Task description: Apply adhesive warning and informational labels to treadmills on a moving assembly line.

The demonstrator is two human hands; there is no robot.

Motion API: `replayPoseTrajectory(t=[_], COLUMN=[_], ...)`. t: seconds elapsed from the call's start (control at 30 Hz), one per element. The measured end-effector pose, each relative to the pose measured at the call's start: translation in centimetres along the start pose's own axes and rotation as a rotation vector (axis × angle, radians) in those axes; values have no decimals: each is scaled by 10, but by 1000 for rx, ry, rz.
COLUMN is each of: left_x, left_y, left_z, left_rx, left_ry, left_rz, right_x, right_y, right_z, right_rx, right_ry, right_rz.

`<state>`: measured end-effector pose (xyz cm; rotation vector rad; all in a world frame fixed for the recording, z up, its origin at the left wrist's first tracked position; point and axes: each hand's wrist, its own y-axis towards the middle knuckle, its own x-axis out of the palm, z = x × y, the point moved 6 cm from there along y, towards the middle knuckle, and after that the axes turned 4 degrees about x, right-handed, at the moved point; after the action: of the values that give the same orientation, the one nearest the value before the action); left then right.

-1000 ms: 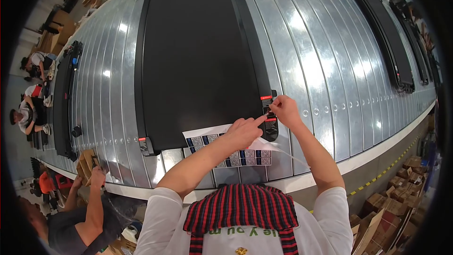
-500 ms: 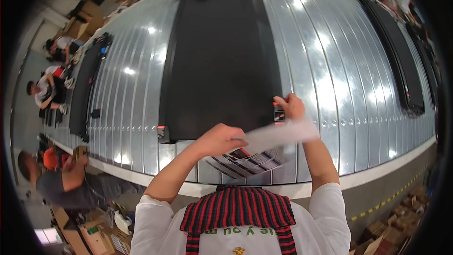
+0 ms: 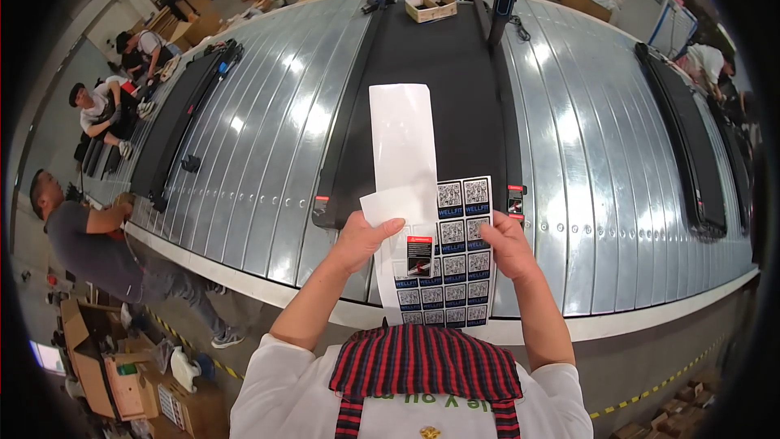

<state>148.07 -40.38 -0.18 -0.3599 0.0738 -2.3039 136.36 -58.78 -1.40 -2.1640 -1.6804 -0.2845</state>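
Observation:
Sheets of labels are held up in front of me over the near end of a long black treadmill deck [image 3: 443,61]. My left hand [image 3: 364,240] pinches white backing paper [image 3: 402,142] with its thumb on top. A small red-and-black warning label [image 3: 420,257] shows on that paper. My right hand [image 3: 510,250] grips the right edge of a sheet of square QR-code stickers [image 3: 465,264], blue, black and white, which partly lies behind the backing paper. Similar labels sit on the deck's near corners, one at the left [image 3: 322,205] and one at the right [image 3: 516,197].
The deck lies on a ribbed metal table [image 3: 585,187]. Other black decks [image 3: 183,126] lie left and right [image 3: 682,146]. On the far end stands a small box [image 3: 431,8] beside a dark post [image 3: 505,0]. Several people work around the table; cartons [image 3: 122,374] stand lower left.
My right hand has left the deck's right corner and now grips the sticker sheet. The papers are raised and spread upright. A dark post and a person's arm now show at the far end.

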Motion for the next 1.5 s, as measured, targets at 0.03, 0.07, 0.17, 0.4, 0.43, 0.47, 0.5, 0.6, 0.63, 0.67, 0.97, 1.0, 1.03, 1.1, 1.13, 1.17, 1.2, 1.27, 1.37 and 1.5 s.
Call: replayPoseTrajectory(t=[0.03, 0.07, 0.17, 0.4, 0.43, 0.47, 0.5, 0.6, 0.63, 0.67, 0.97, 1.0, 1.03, 1.1, 1.13, 1.17, 1.2, 1.27, 1.37, 1.5], left_x=[-5, -9, -18, -104, -115, -128, -140, -157, -161, -167, -193, -196, -198, -202, -205, -207, -210, -215, -222, -229], left_y=[-3, -6, -15, -57, -64, -68, -70, -71, -72, -72, -74, -73, -71, -72, -72, -72, -73, -75, -79, -86], left_z=[1, 2, 15, 50, 56, 60, 59, 62, 65, 69, 90, 90, 90, 93, 94, 94, 94, 94, 94, 100], left_rx=[4, 21, 50, 60, 72, 92, 63, 71, 91, 88, 130, 127, 124, 111, 100, 103, 107, 117, 108, 117], left_ry=[-1, -15, -146, -415, -424, -429, -411, -346, -349, -342, -387, -375, -363, -388, -411, -415, -424, -438, -449, -404], left_rz=[-20, -32, -85, -210, -251, -282, -259, -315, -376, -397, -617, -616, -613, -630, -637, -634, -637, -626, -631, -551], right_x=[13, 22, 45, 147, 169, 193, 208, 250, 260, 268, 312, 315, 320, 329, 333, 338, 340, 348, 351, 361], right_y=[-4, -5, -8, 31, 23, 18, 17, 17, 23, 24, 26, 26, 25, 24, 24, 24, 26, 27, 32, 37], right_z=[-5, -8, -11, 9, -8, -16, -14, -6, 2, 4, 8, 9, 6, 2, 1, -1, -2, -4, 0, 2], right_rx=[30, 59, 32, -168, -490, -773, -832, -779, -666, -674, -497, -502, -570, -635, -654, -672, -670, -726, -684, -765], right_ry=[-31, -64, -89, -346, -888, -1097, -1083, -902, -736, -737, -483, -486, -572, -661, -723, -786, -789, -917, -878, -773], right_rz=[25, 47, 38, 204, 419, 514, 492, 360, 245, 266, 275, 289, 342, 395, 412, 420, 413, 392, 349, 265])
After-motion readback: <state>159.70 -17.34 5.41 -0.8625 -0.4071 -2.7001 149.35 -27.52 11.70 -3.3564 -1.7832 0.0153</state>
